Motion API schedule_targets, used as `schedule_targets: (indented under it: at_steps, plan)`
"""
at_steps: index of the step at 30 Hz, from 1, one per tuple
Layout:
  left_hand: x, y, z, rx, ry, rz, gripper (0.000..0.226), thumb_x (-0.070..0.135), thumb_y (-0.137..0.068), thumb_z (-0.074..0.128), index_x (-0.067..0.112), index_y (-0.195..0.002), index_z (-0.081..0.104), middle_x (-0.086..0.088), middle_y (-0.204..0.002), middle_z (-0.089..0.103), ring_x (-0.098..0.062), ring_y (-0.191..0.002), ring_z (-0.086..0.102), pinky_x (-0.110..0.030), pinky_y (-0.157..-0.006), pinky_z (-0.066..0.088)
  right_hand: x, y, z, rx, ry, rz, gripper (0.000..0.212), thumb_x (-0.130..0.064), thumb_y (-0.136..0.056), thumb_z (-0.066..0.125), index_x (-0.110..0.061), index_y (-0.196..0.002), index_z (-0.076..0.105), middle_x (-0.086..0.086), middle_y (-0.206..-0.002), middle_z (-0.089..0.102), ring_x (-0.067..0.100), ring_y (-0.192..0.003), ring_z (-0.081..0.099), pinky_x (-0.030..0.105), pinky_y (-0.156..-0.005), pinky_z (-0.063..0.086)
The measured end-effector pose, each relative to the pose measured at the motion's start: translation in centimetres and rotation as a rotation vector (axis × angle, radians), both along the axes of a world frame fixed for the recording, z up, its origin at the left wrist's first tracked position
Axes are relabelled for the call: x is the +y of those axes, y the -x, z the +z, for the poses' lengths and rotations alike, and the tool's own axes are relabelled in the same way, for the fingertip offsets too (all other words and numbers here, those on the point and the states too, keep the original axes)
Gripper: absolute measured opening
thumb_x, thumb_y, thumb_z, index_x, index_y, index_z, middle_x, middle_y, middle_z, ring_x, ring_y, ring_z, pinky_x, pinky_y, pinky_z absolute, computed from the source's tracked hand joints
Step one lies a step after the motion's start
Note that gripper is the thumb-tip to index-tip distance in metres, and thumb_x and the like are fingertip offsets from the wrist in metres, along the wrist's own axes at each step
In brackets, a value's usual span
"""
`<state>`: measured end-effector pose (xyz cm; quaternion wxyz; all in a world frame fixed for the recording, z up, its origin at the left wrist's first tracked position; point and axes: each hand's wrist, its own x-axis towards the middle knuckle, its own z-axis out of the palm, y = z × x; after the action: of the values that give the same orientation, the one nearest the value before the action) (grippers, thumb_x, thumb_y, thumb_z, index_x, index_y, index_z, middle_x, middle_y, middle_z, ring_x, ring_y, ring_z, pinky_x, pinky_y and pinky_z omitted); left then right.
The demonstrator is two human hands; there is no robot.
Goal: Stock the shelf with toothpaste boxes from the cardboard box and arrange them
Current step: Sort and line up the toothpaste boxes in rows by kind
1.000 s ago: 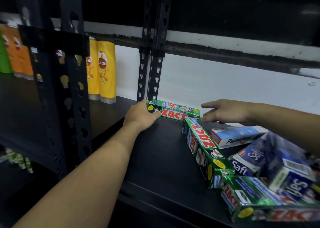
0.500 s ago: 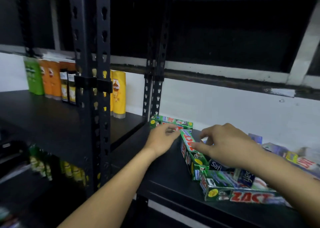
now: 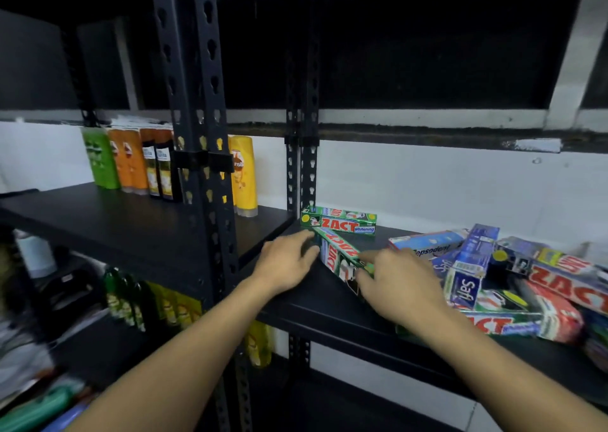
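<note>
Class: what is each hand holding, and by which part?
The right hand grips the slanted Zact box at its near end; the left hand only touches its far end with straight fingers.

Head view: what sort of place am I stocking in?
Probably a small shop or its stockroom: black slotted-steel shelving, a row of shampoo bottles lined along the back, and mixed toothpaste boxes heaped on the shelf beside the angled Zact box.

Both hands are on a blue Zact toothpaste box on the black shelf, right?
No. The Zact toothpaste box that the left hand and right hand are on is green, not blue. The head view shows it on the black shelf.
</note>
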<state>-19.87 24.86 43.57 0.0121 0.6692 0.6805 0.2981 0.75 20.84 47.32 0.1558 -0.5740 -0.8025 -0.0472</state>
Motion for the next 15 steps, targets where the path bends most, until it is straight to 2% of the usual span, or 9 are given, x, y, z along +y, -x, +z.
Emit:
schedule_targets:
  at_steps: [3, 5, 7, 9, 11, 13, 15]
  plan:
    - [0.6, 2.2, 0.1, -0.129, 0.056, 0.054, 0.069, 0.07, -0.085, 0.043, 0.031, -0.142, 0.048, 0.005, -0.136, 0.06, -0.023, -0.125, 0.055, -0.044, -0.103, 0.044, 1.3, -0.2, 0.3, 0.287, 0.227, 0.083, 0.033, -0.041, -0.097, 0.046, -0.034, -0.125, 0.062, -0.004, -0.123, 0.067, 0.021, -0.113, 0.058, 0.03, -0.089, 0.045]
    - [1.0, 2.4, -0.2, -0.173, 0.105, 0.097, 0.074, 0.074, -0.085, 0.041, 0.032, -0.146, 0.043, 0.003, -0.141, 0.056, -0.026, -0.13, 0.05, -0.046, -0.109, 0.037, 1.9, -0.2, 0.6, 0.35, 0.296, 0.105, 0.031, -0.037, -0.1, 0.047, -0.031, -0.124, 0.064, -0.005, -0.125, 0.066, 0.018, -0.109, 0.057, 0.027, -0.087, 0.042]
    - [1.3, 2.3, -0.4, -0.213, 0.117, 0.13, 0.07, 0.074, -0.085, 0.044, 0.036, -0.145, 0.045, 0.003, -0.138, 0.058, -0.027, -0.13, 0.049, -0.046, -0.112, 0.033, 2.4, -0.1, 0.4, 0.35, 0.266, 0.083, 0.032, -0.037, -0.099, 0.049, -0.03, -0.127, 0.062, -0.003, -0.126, 0.066, 0.02, -0.111, 0.057, 0.027, -0.091, 0.043]
    - [1.6, 2.5, -0.5, -0.316, 0.095, 0.129, 0.078, 0.08, -0.072, 0.049, 0.036, -0.137, 0.053, 0.009, -0.13, 0.064, -0.022, -0.126, 0.053, -0.047, -0.11, 0.035, 2.8, -0.2, 0.0, 0.338, 0.185, 0.04, 0.041, -0.046, -0.095, 0.055, -0.029, -0.131, 0.059, -0.003, -0.127, 0.065, 0.022, -0.119, 0.057, 0.031, -0.098, 0.044]
    - [1.7, 2.6, -0.7, -0.341, 0.098, 0.117, 0.085, 0.082, -0.062, 0.051, 0.037, -0.133, 0.055, 0.016, -0.122, 0.067, -0.016, -0.122, 0.055, -0.046, -0.108, 0.038, 2.6, -0.5, -0.6, 0.289, 0.152, 0.026, 0.054, -0.059, -0.088, 0.059, -0.027, -0.132, 0.057, -0.001, -0.128, 0.062, 0.022, -0.119, 0.055, 0.033, -0.097, 0.046]
    - [1.8, 2.6, -0.9, -0.336, 0.104, 0.116, 0.082, 0.08, -0.06, 0.052, 0.038, -0.13, 0.056, 0.019, -0.118, 0.068, -0.013, -0.12, 0.056, -0.045, -0.107, 0.039, 2.3, -0.8, -1.0, 0.206, 0.151, 0.012, 0.068, -0.067, -0.079, 0.063, -0.028, -0.134, 0.053, 0.003, -0.13, 0.051, 0.024, -0.121, 0.05, 0.035, -0.097, 0.044]
    - [2.0, 2.8, -1.1, -0.335, 0.084, 0.119, 0.074, 0.08, -0.06, 0.054, 0.04, -0.121, 0.06, 0.021, -0.111, 0.07, -0.011, -0.115, 0.058, -0.045, -0.105, 0.041, 2.3, -0.7, -1.2, 0.136, 0.151, -0.013, 0.072, -0.066, -0.077, 0.066, -0.028, -0.135, 0.051, 0.005, -0.128, 0.044, 0.026, -0.122, 0.048, 0.035, -0.096, 0.043]
